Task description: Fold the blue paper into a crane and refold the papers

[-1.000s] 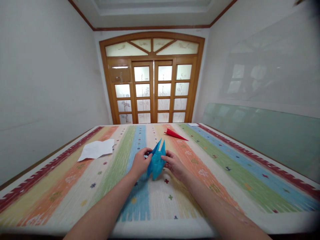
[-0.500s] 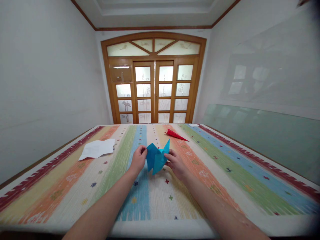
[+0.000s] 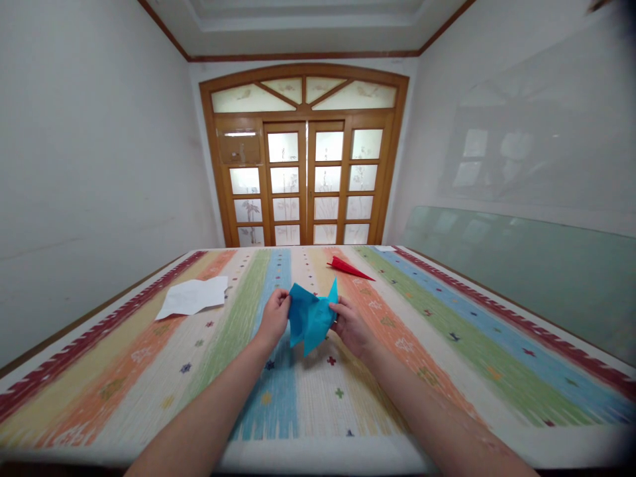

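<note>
Striped cloth [image 3: 447, 331], blue paper [image 3: 311, 317] spread wider

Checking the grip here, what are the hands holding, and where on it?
Both hold the blue folded paper: left hand pinches its left edge, right hand its right edge.

blue paper [image 3: 311, 318]: matt, creased | tablecloth [image 3: 447, 331]: woven cloth | door [image 3: 303, 179]: glossy wood

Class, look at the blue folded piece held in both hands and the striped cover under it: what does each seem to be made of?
Blue folded piece: seemingly thin matte paper, with sharp creases and stiff points. Striped cover: probably woven cloth, judging by its ribbed weave texture and small stitched-looking motifs. Left hand and right hand pinch the piece's sides.
</note>
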`<state>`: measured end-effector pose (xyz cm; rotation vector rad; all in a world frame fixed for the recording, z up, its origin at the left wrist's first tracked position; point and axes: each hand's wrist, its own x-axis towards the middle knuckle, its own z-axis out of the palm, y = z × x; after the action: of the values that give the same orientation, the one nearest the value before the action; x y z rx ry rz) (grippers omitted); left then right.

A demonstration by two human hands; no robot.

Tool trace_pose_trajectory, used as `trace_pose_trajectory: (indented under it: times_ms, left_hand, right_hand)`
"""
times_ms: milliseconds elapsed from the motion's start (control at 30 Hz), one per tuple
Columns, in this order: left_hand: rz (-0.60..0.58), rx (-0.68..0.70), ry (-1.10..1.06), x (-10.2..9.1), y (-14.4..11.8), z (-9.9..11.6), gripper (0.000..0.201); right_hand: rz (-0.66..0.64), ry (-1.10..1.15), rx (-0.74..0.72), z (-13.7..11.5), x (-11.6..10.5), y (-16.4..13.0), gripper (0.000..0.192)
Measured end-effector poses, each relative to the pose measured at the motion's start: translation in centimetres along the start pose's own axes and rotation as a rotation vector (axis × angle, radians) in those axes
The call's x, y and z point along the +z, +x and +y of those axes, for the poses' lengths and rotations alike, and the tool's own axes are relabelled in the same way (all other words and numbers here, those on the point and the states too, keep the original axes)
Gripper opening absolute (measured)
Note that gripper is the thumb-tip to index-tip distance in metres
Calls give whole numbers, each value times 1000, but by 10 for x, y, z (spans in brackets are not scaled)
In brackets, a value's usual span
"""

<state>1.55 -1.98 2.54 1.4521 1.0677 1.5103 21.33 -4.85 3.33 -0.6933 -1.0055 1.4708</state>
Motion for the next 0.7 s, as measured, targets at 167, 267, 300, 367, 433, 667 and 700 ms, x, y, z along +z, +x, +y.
trace_pose_trajectory:
  times_ms: [167,267,300,367,433,667,700]
  left_hand:
    - [-118,8,85,3,-1,-4,13]
    - [-148,60,72,4,0,-5,13]
    - [-157,73,46,4,0,-4,16]
    - [-172,74,-6,3,1,-3,22]
    - [-184,29,-34,3,0,-2,23]
    - [-176,-153,-135,4,-6,4,18]
    - [-178,-164,-141,4,-6,4,18]
  right_hand:
    - [8,-9,29,-1,-1,-1,22]
    - [-1,-27,31,0,0,-1,25]
    - [-8,-34,27,1,0,-1,25]
    - [-36,-51,18,2,0,-1,26]
    - [-57,-58,18,4,-1,1,30]
    - [-14,-20,36,5,-5,5,24]
    - [-10,-22,28,4,-5,5,21]
